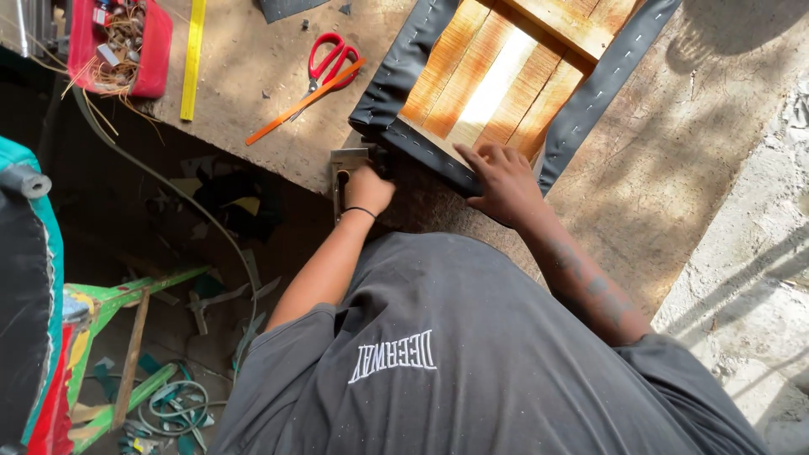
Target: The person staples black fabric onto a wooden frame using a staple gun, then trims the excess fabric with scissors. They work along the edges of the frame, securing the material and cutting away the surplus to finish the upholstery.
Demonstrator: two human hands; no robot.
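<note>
A wooden slatted frame point(493, 80) lies on a worn workbench point(674, 160), with black fabric point(403, 67) wrapped over its edges and lines of staples along it. My left hand point(368, 189) is shut on a metal staple gun point(343, 167), whose head sits against the frame's near corner. My right hand point(504, 181) lies flat with fingers spread, pressing the black fabric down on the near edge of the frame, a little to the right of the staple gun.
Red-handled scissors point(332, 59) and an orange stick point(303, 102) lie on the bench to the left of the frame. Farther left are a yellow ruler point(194, 59) and a red tray point(139, 46) of small bits. Below the bench lie a hose point(181, 198), green wooden pieces point(126, 295) and scraps.
</note>
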